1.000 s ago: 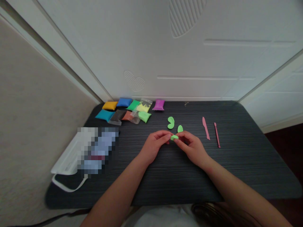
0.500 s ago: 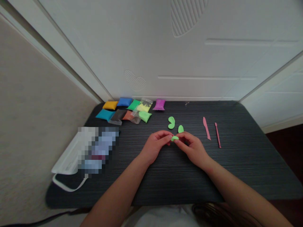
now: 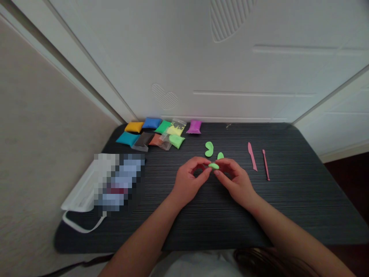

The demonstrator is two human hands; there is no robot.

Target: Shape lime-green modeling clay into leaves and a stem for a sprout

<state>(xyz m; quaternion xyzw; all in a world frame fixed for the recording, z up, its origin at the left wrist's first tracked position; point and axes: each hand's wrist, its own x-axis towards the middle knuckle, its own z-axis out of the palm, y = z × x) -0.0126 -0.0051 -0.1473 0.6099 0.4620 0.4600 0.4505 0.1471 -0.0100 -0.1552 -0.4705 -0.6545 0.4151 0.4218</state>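
Between the fingertips of both hands is a small, flattened piece of light green modelling clay [image 3: 213, 166]. My left hand [image 3: 190, 179] pinches its left end with thumb and forefinger. From the other side, my right hand [image 3: 235, 180] grips its right end. Just beyond the fingers, a green clay oval [image 3: 220, 155] lies on the dark table [image 3: 184, 234], its near part hidden by my right hand. A curved, notched green clay shape [image 3: 211, 149] rests slightly farther back and to the left.
Several colored clay packets, among them a purple packet [image 3: 194, 127] and an opened light green packet [image 3: 176, 141], lie at the back left. On the right are a pink plastic knife [image 3: 251, 156] and a thin pink tool [image 3: 266, 165]. A white strap [image 3: 82, 229] and a blurred-out item sit left.
The left thumb and fingers have spread farther apart around the clay piece, which has turned slightly and shows more of its length. Both hands stay in nearly the same place.
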